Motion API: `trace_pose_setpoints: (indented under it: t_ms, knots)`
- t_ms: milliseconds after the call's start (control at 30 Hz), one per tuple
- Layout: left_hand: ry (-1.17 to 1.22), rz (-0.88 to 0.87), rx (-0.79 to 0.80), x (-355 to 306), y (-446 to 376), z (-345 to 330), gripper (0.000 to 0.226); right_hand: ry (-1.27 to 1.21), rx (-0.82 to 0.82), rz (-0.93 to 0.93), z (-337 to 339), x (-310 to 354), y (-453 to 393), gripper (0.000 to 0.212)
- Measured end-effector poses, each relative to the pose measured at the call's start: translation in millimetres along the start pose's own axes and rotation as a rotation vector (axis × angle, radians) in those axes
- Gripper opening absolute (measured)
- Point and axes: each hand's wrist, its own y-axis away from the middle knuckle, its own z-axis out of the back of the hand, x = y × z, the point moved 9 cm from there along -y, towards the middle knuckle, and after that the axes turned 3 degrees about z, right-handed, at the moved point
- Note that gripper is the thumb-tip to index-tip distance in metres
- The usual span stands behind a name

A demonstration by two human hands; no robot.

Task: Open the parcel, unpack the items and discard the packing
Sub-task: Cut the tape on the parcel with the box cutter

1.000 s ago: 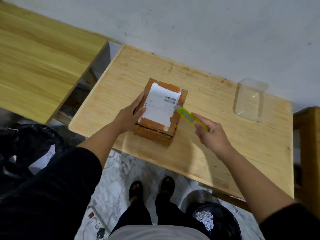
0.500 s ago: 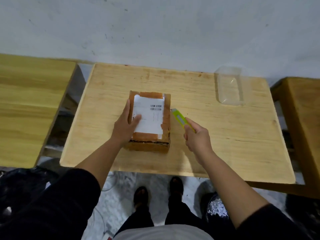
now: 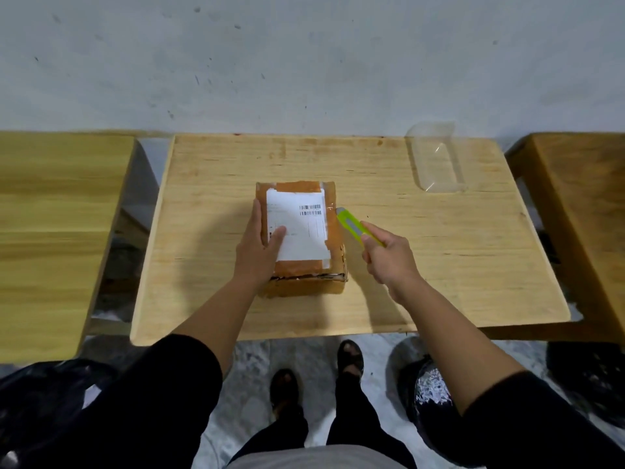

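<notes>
A brown cardboard parcel (image 3: pixel 333 231) with a white shipping label and tape lies flat in the middle of the light wooden table (image 3: pixel 439 265). My left hand (image 3: pixel 258 247) rests palm-down on the parcel's left side, thumb on the label, holding it still. My right hand (image 3: pixel 389 257) grips a lime-green utility knife (image 3: pixel 353 226) just right of the parcel. The knife's tip touches the parcel's upper right edge. The blade itself is too small to make out.
A clear plastic container (image 3: pixel 436 160) stands at the table's back right corner. Wooden tables (image 3: pixel 50 231) flank it on both sides, the right one (image 3: pixel 581 214) close. Black rubbish bags (image 3: pixel 429 390) lie on the floor by my feet, another black bag (image 3: pixel 40 401) at the left.
The view has swung so the table sits square in front of me. The knife tip stays at the parcel's right edge while my left hand keeps pressing the box.
</notes>
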Motion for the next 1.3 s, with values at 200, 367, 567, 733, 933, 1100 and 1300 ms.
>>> trace_pose_setpoints:
  t_ms: [200,367,567,733,933,1100,1300]
  knots:
    - [0.058,0.006,-0.021,3,-1,-2,0.066,0.154,0.054,-0.005,13,3,12,0.031]
    - [0.027,-0.018,-0.023,3,-1,-1,0.065,0.150,0.075,-0.018,21,-3,29,0.030]
    - [-0.007,-0.060,0.001,-1,-1,-2,0.066,0.141,0.107,-0.048,28,-8,41,0.030]
    - [-0.021,-0.061,0.006,-1,-1,-2,0.066,0.095,0.107,-0.101,20,-5,39,0.030]
    - [-0.033,-0.062,0.002,0,-3,-3,0.066,0.067,0.136,-0.141,25,-13,43,0.029]
    - [-0.069,-0.065,-0.006,0,-4,-3,0.066,0.096,0.209,-0.126,29,-25,59,0.029]
    - [-0.094,-0.070,0.007,1,-4,-4,0.067,-0.105,-0.055,-0.091,53,-22,50,0.028]
